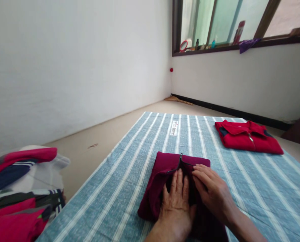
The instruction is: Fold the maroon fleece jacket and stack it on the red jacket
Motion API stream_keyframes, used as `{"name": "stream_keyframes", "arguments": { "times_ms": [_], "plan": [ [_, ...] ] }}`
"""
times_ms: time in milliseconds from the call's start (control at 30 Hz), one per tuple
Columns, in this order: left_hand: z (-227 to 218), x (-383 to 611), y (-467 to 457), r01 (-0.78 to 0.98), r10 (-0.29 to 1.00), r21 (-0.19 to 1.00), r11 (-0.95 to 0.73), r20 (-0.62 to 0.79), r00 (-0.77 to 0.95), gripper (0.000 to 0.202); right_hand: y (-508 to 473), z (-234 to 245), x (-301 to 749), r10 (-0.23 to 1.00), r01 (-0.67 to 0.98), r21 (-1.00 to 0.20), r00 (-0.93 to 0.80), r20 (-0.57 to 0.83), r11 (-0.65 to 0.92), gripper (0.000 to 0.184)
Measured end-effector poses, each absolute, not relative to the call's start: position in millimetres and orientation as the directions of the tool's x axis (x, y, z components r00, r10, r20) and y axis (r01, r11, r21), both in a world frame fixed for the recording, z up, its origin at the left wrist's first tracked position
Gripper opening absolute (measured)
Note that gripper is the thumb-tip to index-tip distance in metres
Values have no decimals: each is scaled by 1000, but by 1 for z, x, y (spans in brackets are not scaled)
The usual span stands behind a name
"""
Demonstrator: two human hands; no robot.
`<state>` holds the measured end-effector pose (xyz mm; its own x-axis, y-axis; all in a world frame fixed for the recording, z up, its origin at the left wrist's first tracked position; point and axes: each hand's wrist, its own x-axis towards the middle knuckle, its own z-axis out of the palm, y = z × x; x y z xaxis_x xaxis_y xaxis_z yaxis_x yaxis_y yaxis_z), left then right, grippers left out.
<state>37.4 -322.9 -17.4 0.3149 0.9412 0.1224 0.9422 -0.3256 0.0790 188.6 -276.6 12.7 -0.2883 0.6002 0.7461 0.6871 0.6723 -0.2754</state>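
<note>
A maroon zip-up jacket (pixel 152 188) lies folded into a compact block on the striped blue cloth (pixel 130 174), its dark zipper toward the far edge. My left hand (pixel 176 201) rests flat inside the jacket's open collar, fingers stretched forward. At the collar's right edge, my right hand (pixel 212 190) has its fingers and thumb closed on the maroon fabric beside the zipper. The near part of the jacket is partly hidden under my hands and wrists.
A folded red jacket (pixel 253 137) lies at the cloth's far right. Several garments (pixel 21 198) are piled at the left. A hand broom (pixel 177 99) lies in the floor corner. Bottles and a round mirror (pixel 183 45) stand on the windowsill (pixel 215 48).
</note>
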Motion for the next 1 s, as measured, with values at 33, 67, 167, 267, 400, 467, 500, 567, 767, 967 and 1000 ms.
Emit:
{"name": "stream_keyframes", "arguments": {
  "times_ms": [33,67,167,267,400,467,500,567,767,967,1000],
  "plan": [
    [-18,37,-323,942,943,90,-324,115,313,67,-273,10,191,614,698,-279,-285,736,659,18],
    [-19,37,-323,941,944,100,-322,114,311,67,-270,9,194,621,711,-272,-286,730,648,18],
    [-24,37,-323,937,943,128,-324,118,310,68,-267,14,197,615,755,-194,-325,719,626,17],
    [-27,39,-322,937,948,155,-314,104,301,71,-268,27,187,569,729,-116,-413,711,674,19],
    [-24,40,-321,928,948,196,-316,38,315,67,-266,42,158,558,666,-140,-470,684,732,25],
    [-20,40,-320,914,938,229,-335,-7,346,63,-262,47,143,602,652,-193,-489,631,733,26],
    [-17,40,-319,909,934,242,-339,-28,356,62,-258,50,137,629,644,-223,-512,585,732,23],
    [-14,40,-317,909,932,259,-328,-69,356,64,-249,55,129,687,644,-281,-552,472,711,12],
    [-15,41,-315,917,945,267,-295,-60,321,74,-223,66,118,857,781,-361,-498,131,509,39],
    [-8,39,-317,900,938,298,-318,-41,344,71,-211,54,100,878,835,-282,-472,77,473,32],
    [-7,39,-318,899,938,299,-320,-33,345,71,-209,51,98,880,838,-279,-469,68,469,31]
  ]
}}
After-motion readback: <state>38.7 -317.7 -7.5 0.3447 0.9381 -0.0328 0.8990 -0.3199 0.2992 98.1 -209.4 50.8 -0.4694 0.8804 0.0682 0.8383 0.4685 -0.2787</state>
